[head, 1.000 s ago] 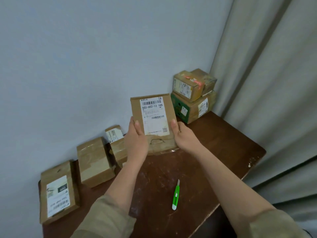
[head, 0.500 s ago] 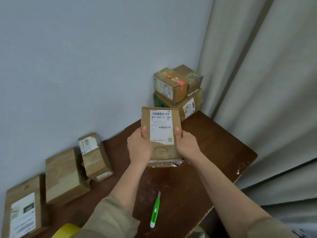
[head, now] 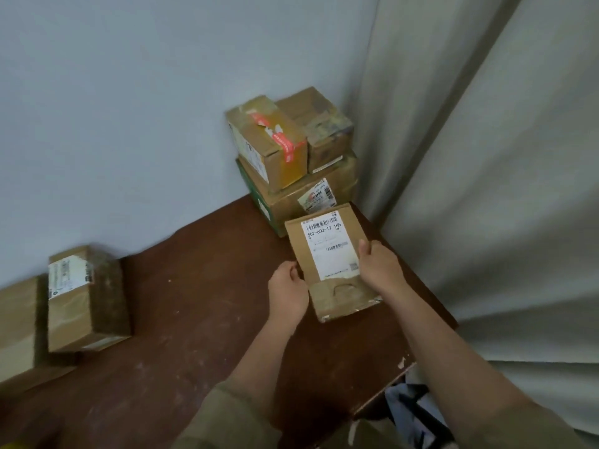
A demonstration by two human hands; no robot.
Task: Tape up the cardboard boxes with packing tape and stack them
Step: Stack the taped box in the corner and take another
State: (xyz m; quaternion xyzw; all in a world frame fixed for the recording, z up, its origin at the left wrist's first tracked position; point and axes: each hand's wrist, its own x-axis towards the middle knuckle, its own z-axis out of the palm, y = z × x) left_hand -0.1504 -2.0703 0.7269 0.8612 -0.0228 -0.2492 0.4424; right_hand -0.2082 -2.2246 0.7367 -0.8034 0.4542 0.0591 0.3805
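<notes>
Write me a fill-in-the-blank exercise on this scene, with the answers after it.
1. The flat box held by the right hand carries a white ____ with a barcode.
2. The corner stack's bottom box has ____ smaller boxes on top.
3. The upper left box of the stack bears torn ____ tape.
4. The left hand touches the flat box's ____ edge.

Answers: label; two; red; left

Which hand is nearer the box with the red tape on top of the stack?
Right. The right hand grips the labelled box just below the stack; the left hand sits farther down and left of the red-taped box.
</notes>
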